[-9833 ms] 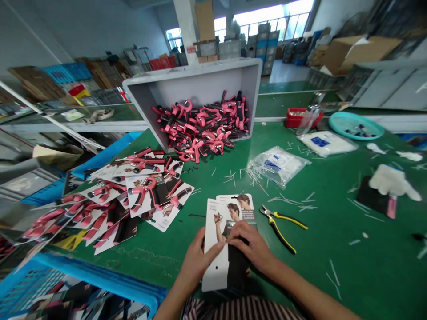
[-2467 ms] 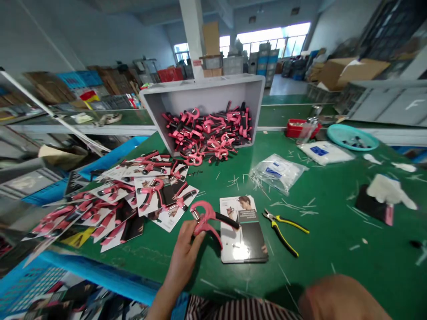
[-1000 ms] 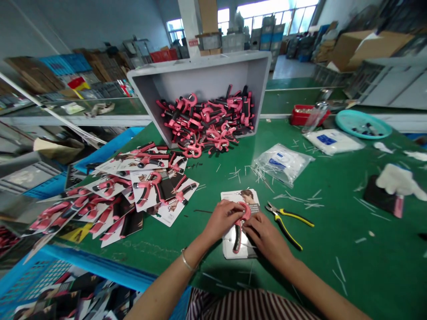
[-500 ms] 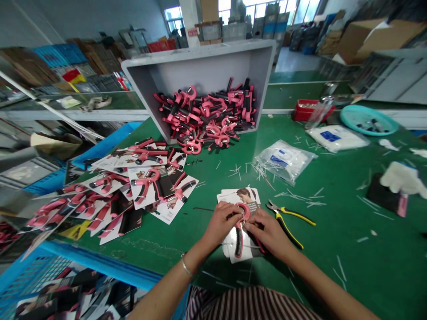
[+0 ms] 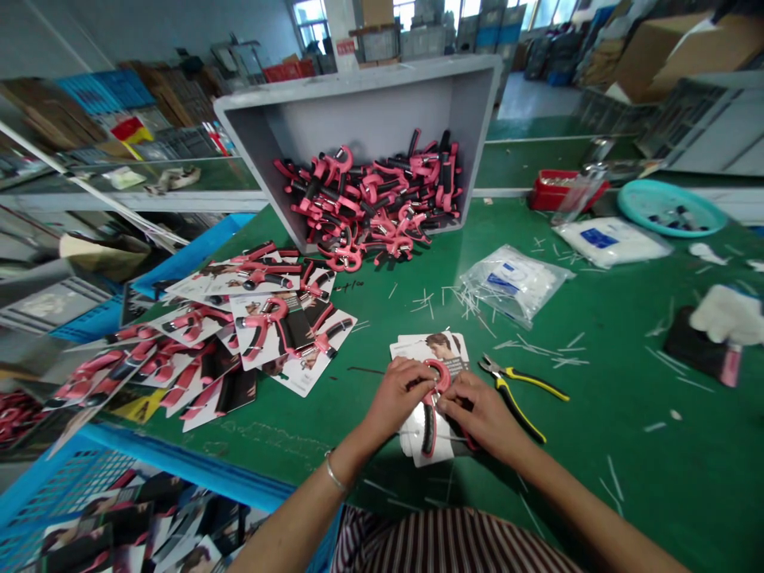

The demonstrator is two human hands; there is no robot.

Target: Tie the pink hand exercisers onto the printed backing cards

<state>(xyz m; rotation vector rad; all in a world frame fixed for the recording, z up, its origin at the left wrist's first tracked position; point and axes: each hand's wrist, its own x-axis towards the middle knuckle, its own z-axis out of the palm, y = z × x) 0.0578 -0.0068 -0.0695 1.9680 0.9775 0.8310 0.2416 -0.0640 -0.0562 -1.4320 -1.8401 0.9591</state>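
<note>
A pink and black hand grip strengthener point(image 5: 429, 426) lies on a small stack of printed cards point(image 5: 411, 348) in front of me. My left hand point(image 5: 401, 395) is closed, its fingertips pinching the grip's upper left side near the curved pink top. From the other side, my right hand point(image 5: 476, 411) pinches at the grip's middle, by the metal spring; its fingertips hide any small part between them. A thin pale strip crosses the card below. Just right of my right hand rest diagonal cutters point(image 5: 506, 380) with yellow and black handles.
A tilted grey bin point(image 5: 358, 87) holds many hand grips. Carded grips point(image 5: 268, 322) are piled at left, above a blue crate point(image 5: 65, 485). White plastic strips lie scattered around a clear bag point(image 5: 516, 278). At right are a white glove point(image 5: 725, 314) and a turquoise tray point(image 5: 633, 208).
The camera view has shifted slightly. Both hands stay at the same spots on the hand grip strengthener, with hardly any visible finger movement.
</note>
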